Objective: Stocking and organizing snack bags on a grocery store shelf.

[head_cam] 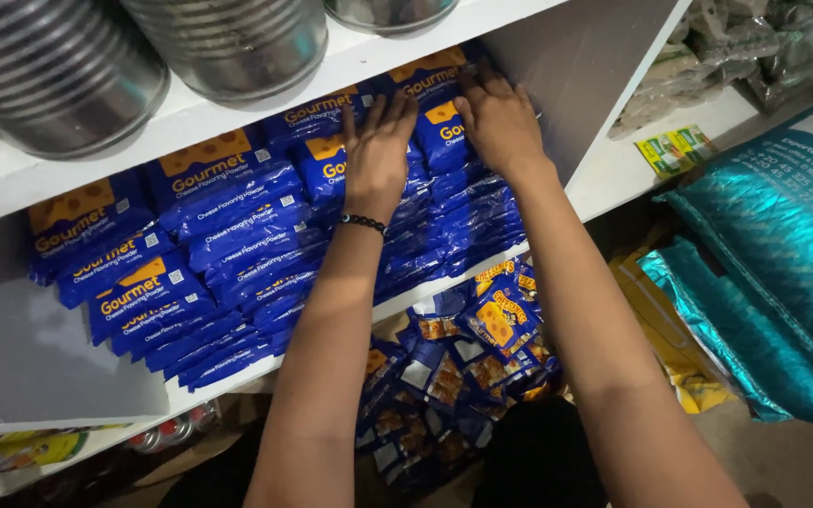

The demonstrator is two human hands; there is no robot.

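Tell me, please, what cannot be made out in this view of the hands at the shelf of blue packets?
- Head view: the left hand and right hand lie flat on the blue packets; the packets beneath are covered, and any grip is unclear.
- The metal tins are cut off by the top edge.
- The loose sachets on the lower shelf are partly hidden by both forearms.
- The teal sacks run off the right edge.
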